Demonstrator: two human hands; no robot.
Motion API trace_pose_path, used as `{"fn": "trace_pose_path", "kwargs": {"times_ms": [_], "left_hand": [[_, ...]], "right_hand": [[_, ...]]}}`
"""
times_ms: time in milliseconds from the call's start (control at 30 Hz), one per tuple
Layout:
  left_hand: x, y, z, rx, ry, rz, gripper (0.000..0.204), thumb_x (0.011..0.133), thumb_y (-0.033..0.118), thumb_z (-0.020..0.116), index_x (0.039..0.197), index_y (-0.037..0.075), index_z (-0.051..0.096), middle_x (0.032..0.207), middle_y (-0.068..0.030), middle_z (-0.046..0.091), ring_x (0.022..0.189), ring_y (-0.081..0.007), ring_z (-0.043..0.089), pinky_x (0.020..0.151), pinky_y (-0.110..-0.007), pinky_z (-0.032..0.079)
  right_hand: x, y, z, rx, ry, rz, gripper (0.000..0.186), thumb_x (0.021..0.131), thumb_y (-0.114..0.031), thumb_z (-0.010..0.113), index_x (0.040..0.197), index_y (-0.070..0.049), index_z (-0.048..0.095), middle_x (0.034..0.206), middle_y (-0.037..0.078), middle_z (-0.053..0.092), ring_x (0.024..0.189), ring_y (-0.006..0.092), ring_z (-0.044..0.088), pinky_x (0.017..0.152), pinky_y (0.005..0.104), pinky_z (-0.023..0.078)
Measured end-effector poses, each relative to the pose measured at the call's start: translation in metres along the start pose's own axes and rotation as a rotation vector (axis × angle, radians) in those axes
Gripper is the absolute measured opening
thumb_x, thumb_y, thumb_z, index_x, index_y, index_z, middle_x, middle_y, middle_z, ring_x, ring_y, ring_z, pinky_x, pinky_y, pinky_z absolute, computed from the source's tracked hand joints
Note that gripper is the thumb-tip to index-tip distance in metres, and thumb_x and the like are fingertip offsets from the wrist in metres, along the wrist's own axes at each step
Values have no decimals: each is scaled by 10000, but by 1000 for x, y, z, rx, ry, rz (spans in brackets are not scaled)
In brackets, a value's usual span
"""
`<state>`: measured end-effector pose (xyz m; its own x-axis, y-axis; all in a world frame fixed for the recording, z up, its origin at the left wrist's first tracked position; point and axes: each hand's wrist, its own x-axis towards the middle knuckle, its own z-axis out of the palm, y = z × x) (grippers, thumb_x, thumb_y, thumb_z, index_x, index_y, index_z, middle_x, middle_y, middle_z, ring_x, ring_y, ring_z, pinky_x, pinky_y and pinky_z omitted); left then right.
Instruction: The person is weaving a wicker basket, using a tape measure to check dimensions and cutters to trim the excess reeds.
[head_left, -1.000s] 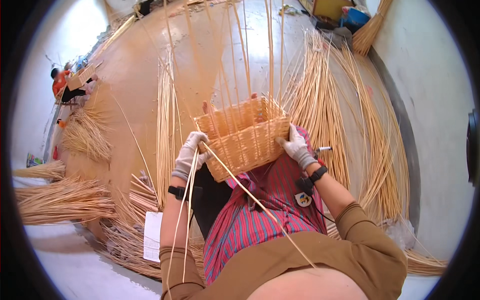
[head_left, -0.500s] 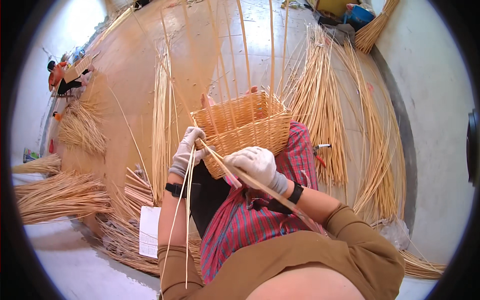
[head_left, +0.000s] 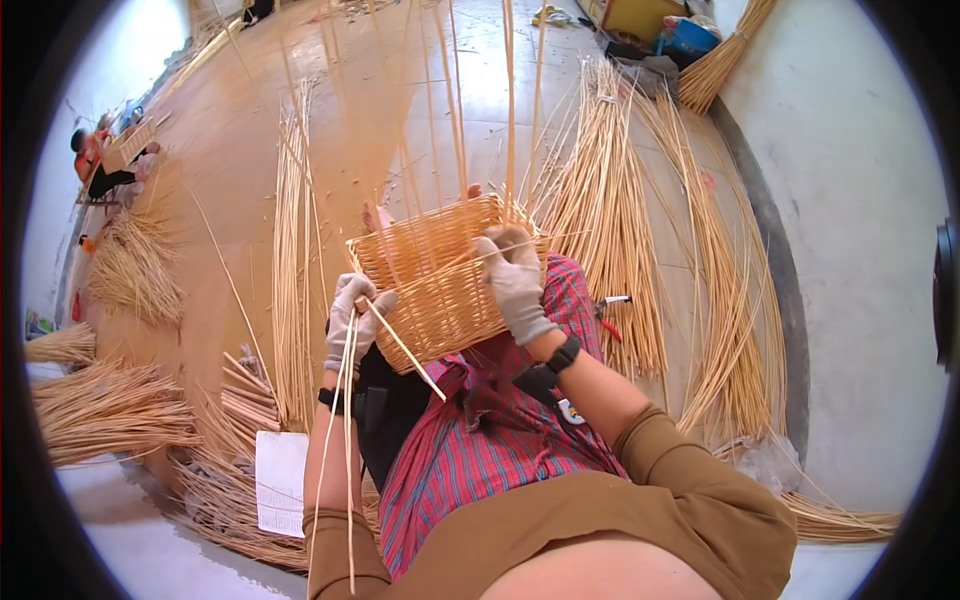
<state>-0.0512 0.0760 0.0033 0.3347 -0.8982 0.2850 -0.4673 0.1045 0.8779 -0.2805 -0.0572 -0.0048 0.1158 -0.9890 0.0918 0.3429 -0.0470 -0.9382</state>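
A rectangular wicker basket [head_left: 440,318] rests tilted on my lap, with long upright canes [head_left: 510,110] rising from its walls. My left hand [head_left: 352,312], in a pale glove, is closed at the basket's near left corner. It grips several thin wicker strands [head_left: 349,430] that hang down over my forearm; a short, thicker cane end [head_left: 415,358] sticks out beside the thumb. My gloved right hand [head_left: 515,282] is closed at the near rim toward the right side, its fingers pinching a wicker strand. The fingertips partly hide that strand.
Bundles of long canes lie on the floor, one to the right [head_left: 610,220] and one to the left [head_left: 293,250]. Red-handled pliers [head_left: 608,322] lie by my right knee. A paper sheet [head_left: 281,482] is near my left elbow. Another person [head_left: 95,165] sits far left.
My right hand has moved from the lower left, where it held a wicker strand, up to the right part of the basket's rim. My left hand stays at the corner. The view has shifted slightly.
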Motion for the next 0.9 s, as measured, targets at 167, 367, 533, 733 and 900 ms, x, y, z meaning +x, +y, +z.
{"fn": "trace_pose_path", "kwargs": {"times_ms": [167, 367, 533, 733, 900], "left_hand": [[1, -4, 4, -32, 16, -10, 407, 842, 261, 878, 813, 63, 524, 929, -9, 432, 873, -165, 452, 808, -294, 405], [-2, -10, 5, -27, 56, 32, 393, 837, 238, 874, 826, 58, 525, 920, -12, 437, 853, -167, 455, 792, -301, 406], [-2, -8, -1, -11, 34, -5, 359, 827, 159, 867, 837, 61, 522, 929, -24, 445, 903, -192, 480, 845, -315, 415], [-1, -8, 0, 2, 34, 26, 349, 843, 214, 874, 855, 63, 560, 926, 1, 444, 825, -139, 444, 752, -280, 406], [-10, -4, 3, 3, -12, 77, 366, 817, 180, 887, 871, 54, 548, 933, -17, 478, 838, -163, 482, 773, -302, 432]], "right_hand": [[47, -60, 68, -781, -412, -992, 440, 958, -131, 709, 1391, -185, 654, 1279, 179, 707, 781, 231, 719, 732, 315, 594], [45, -71, 86, -583, -335, -729, 355, 948, -122, 699, 1302, -144, 715, 1210, 164, 709, 886, 290, 740, 762, 343, 598], [0, -47, -6, -882, -249, -609, 340, 931, -115, 710, 1271, -118, 724, 1086, 148, 725, 942, 281, 734, 788, 368, 597], [-33, -37, 31, -1143, -490, -680, 407, 904, -154, 700, 1308, -204, 711, 1265, 128, 684, 860, 288, 752, 729, 410, 605], [-52, -10, 22, -1257, -497, -410, 318, 924, -198, 690, 1239, -212, 734, 1214, 82, 694, 843, 313, 744, 696, 451, 601]]}}
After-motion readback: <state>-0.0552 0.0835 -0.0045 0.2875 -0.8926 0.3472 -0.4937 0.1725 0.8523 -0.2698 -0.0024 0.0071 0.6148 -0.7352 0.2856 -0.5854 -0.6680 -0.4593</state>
